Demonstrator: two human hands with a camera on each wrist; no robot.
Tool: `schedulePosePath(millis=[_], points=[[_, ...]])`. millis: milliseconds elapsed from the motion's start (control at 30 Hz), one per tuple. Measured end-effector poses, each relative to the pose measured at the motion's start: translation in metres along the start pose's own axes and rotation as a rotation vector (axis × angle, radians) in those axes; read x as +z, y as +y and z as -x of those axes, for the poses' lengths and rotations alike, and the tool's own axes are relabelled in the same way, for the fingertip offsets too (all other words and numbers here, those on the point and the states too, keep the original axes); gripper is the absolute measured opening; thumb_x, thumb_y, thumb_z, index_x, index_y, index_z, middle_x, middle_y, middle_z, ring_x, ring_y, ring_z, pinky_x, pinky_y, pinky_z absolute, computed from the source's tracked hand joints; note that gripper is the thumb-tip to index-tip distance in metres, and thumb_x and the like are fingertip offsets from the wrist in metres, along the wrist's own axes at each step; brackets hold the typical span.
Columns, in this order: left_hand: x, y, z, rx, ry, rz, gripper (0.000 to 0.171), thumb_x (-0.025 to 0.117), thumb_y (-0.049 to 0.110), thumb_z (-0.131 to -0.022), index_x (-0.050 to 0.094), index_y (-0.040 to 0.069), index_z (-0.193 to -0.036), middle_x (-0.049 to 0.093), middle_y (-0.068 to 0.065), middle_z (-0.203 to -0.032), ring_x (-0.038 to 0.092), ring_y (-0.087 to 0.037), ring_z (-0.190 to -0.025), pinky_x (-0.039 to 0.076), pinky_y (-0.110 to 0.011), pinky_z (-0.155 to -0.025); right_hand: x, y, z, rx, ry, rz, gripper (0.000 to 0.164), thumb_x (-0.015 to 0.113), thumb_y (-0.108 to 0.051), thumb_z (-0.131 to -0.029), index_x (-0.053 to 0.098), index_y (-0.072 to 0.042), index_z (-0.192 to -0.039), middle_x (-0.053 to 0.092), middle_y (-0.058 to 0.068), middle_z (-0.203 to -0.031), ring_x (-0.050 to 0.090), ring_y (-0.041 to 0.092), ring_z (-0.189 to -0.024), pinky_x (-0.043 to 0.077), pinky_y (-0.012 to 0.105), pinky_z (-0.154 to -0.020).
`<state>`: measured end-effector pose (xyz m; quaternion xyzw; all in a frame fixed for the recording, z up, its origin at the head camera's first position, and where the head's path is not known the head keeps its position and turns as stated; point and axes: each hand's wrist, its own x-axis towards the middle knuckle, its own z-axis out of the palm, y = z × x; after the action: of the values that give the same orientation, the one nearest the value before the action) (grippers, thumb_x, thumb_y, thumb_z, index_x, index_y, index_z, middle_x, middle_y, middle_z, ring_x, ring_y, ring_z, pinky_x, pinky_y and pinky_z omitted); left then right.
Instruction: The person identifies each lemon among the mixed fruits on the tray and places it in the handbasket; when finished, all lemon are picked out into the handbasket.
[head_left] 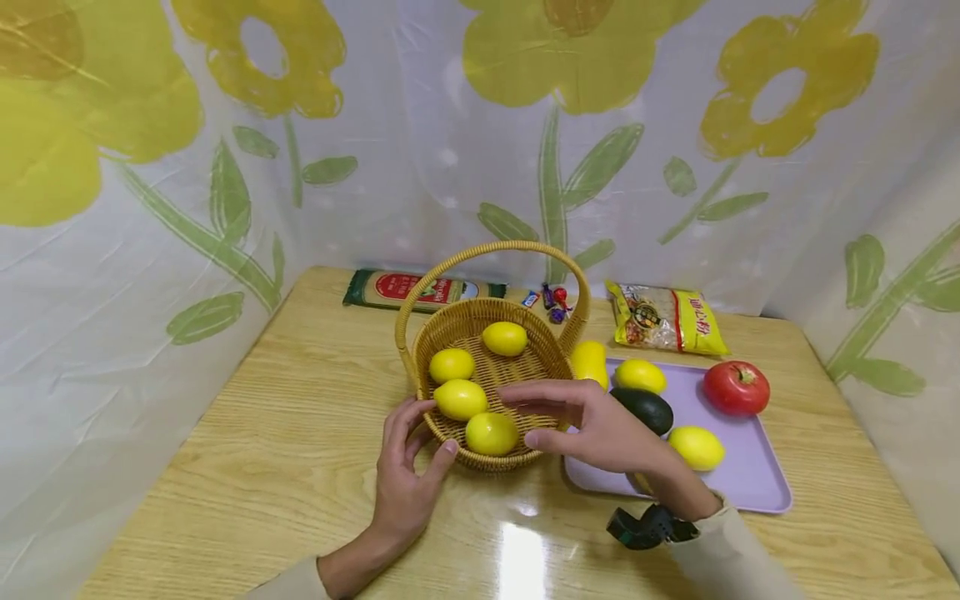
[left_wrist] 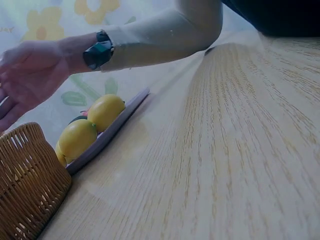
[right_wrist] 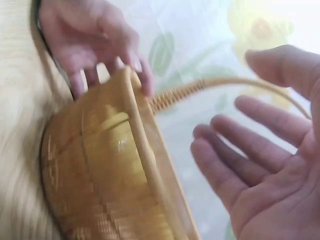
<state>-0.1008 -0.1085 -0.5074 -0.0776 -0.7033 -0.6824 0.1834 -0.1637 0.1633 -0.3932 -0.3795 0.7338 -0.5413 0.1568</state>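
Note:
A woven wicker basket (head_left: pixel 487 310) with a tall arched handle (head_left: pixel 498 247) stands mid-table. Inside lie several lemons (head_left: pixel 491 433), mostly toward its left and front. My left hand (head_left: pixel 405 479) holds the basket at its front left, index finger at the rim and thumb by the front edge. In the right wrist view, its fingers bend around the wicker rim. Over the basket's right side hovers my right hand (head_left: pixel 592 425), fingers extended and spread from the thumb. Nothing lies in its palm in the right wrist view.
Right of the basket, a lavender tray (head_left: pixel 750 492) bears lemons (head_left: pixel 696 448), a dark green oval fruit (head_left: pixel 645 408), a red round fruit (head_left: pixel 737 388) and a yellow elongated one (head_left: pixel 590 363). Behind are a noodle packet (head_left: pixel 367 290), wrapped candies (head_left: pixel 557 315) and a yellow-ended food bag (head_left: pixel 667 319).

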Motion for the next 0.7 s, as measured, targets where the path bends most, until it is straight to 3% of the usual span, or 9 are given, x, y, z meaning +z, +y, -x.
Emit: schedulePosePath(millis=[133, 300, 600, 700], points=[[0.001, 0.000, 0.001, -0.001, 0.001, 0.000, 0.057, 0.075, -0.003, -0.098, 0.053, -0.005, -0.150, 0.037, -0.021, -0.165, 0.045, -0.027, -0.151, 0.050, -0.033, -0.124, -0.025, 0.004, 0.027, -0.015, 0.044, -0.099, 0.051, 0.067, 0.007, -0.103, 0.062, -0.003, -0.153, 0.065, 0.013, -0.155, 0.063, 0.036, -0.142, 0.056, 0.039, -0.118], [0.001, -0.001, 0.001, 0.014, 0.001, 0.011, 0.057, 0.075, -0.004, -0.097, 0.052, -0.007, -0.150, 0.037, -0.024, -0.164, 0.047, -0.029, -0.150, 0.050, -0.035, -0.124, -0.056, 0.010, 0.074, 0.029, 0.161, -0.109, 0.050, 0.063, 0.013, -0.103, 0.059, 0.006, -0.152, 0.066, 0.014, -0.154, 0.066, 0.031, -0.139, 0.058, 0.033, -0.115], [0.000, -0.001, 0.000, 0.011, -0.001, 0.009, 0.057, 0.074, -0.005, -0.097, 0.052, -0.007, -0.150, 0.036, -0.023, -0.165, 0.046, -0.029, -0.150, 0.050, -0.033, -0.124, -0.096, 0.040, 0.156, 0.074, 0.414, 0.045, 0.046, 0.060, 0.020, -0.100, 0.059, 0.014, -0.146, 0.074, 0.010, -0.143, 0.072, 0.017, -0.129, 0.060, 0.023, -0.107], [0.000, -0.001, 0.001, 0.002, 0.002, 0.007, 0.057, 0.074, -0.004, -0.098, 0.052, -0.006, -0.150, 0.036, -0.023, -0.165, 0.045, -0.029, -0.150, 0.050, -0.032, -0.124, -0.103, 0.046, 0.173, 0.144, 0.456, 0.086, 0.044, 0.062, 0.018, -0.101, 0.061, 0.013, -0.144, 0.076, 0.004, -0.141, 0.072, 0.011, -0.127, 0.061, 0.020, -0.103]])
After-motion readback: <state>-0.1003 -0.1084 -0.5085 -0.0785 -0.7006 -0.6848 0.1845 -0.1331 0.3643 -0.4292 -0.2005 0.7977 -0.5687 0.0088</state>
